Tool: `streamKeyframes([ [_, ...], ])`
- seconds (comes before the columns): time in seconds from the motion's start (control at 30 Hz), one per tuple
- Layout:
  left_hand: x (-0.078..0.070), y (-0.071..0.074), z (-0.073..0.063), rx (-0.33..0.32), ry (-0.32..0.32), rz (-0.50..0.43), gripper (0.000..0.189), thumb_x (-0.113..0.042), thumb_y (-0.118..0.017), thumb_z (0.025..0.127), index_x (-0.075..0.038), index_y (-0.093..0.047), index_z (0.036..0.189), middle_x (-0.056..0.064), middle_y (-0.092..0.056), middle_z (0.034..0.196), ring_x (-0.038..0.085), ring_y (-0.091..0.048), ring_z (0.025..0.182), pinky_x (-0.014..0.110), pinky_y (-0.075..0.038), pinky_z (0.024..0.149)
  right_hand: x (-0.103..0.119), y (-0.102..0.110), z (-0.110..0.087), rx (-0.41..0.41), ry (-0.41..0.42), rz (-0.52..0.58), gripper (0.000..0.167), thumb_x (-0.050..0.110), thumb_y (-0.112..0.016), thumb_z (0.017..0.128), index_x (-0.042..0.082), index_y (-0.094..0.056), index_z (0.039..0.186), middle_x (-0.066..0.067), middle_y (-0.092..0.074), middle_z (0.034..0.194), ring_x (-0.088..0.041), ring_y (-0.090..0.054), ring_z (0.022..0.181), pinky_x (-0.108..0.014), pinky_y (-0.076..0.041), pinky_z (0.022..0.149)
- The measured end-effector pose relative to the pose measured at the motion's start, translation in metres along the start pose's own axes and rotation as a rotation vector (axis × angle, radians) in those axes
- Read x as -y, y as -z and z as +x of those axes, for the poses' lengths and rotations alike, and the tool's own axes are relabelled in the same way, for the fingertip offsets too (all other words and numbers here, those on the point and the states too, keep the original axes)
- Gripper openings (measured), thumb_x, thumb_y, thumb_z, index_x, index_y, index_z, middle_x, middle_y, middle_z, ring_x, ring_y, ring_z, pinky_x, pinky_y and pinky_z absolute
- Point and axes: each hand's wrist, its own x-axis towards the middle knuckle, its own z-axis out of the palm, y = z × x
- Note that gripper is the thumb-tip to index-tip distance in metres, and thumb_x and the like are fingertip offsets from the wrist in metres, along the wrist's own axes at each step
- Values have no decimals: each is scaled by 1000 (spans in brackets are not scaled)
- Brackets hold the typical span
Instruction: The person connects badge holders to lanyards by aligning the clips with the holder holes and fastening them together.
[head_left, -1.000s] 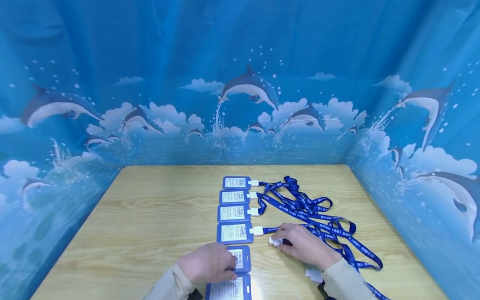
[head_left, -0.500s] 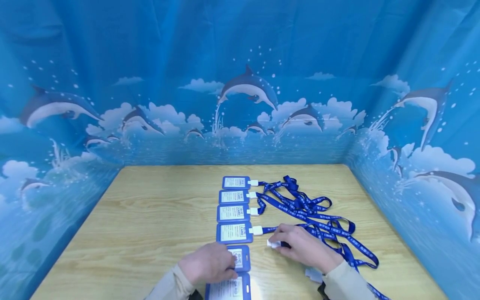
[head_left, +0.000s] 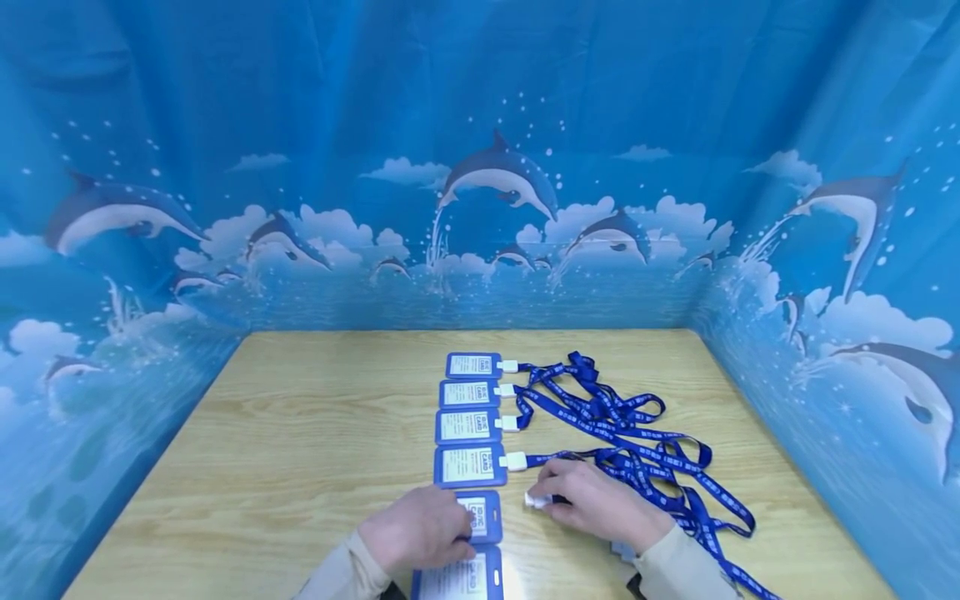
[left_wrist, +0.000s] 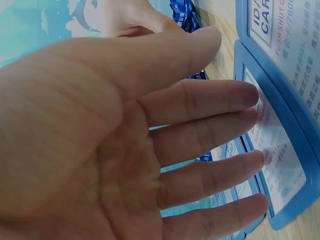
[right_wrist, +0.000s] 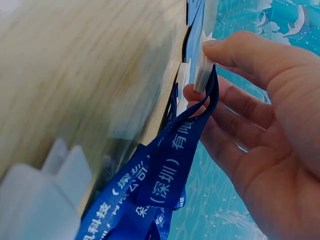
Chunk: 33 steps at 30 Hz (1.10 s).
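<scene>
My left hand (head_left: 420, 529) lies over a blue ID card holder (head_left: 491, 517) with no lanyard at its slot. In the left wrist view its fingers are straight, the fingertips (left_wrist: 252, 165) right at the holder's face (left_wrist: 280, 155). A second holder (head_left: 457, 579) without a lanyard lies just nearer, partly covered by this hand. My right hand (head_left: 592, 504) pinches the white clip (right_wrist: 204, 70) of a blue lanyard (right_wrist: 172, 170) between thumb and fingers. That clip is close over the table, right of the slotted end of the holder under my left hand.
Farther back, several card holders (head_left: 470, 465) line up, each joined by a white clip (head_left: 513, 461) to a lanyard. Their blue straps (head_left: 600, 408) tangle across the right of the wooden table (head_left: 315, 417). Another loose white clip (right_wrist: 45, 195) lies by my right wrist. A dolphin-print curtain (head_left: 480, 275) surrounds the table.
My right hand has moved slightly left and nearer, bringing the lanyard clip closer to the holder's slotted end. My left hand has stayed in place.
</scene>
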Motion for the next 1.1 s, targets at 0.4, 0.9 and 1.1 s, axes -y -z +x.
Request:
streamKeyframes([
  [0.4, -3, -1, 3, -8, -18, 40, 21, -47, -70, 91, -27, -75, 89, -14, -61, 70, 1, -51, 61, 19, -48, 61, 1, -6, 1, 24, 11, -30, 26, 17, -76, 88, 21, -76, 114, 11, -67, 108, -2, -61, 97, -21, -57, 84],
  [0.9, -4, -3, 4, -74, -63, 84, 22, -47, -71, 91, -26, -74, 86, -13, -60, 70, 1, -48, 59, 18, -46, 58, 1, -15, 3, -14, 81, -85, 24, 18, -78, 86, 20, -77, 110, 10, -68, 105, -1, -63, 94, -21, -57, 86],
  [1.1, -5, -4, 6, -76, -81, 106, 21, -48, -70, 91, -28, -76, 95, -15, -73, 98, 2, -58, 72, 20, -52, 68, 2, -16, 6, 7, 74, -82, 25, 19, -77, 87, 21, -77, 112, 9, -67, 106, -1, -62, 94, -20, -57, 85],
])
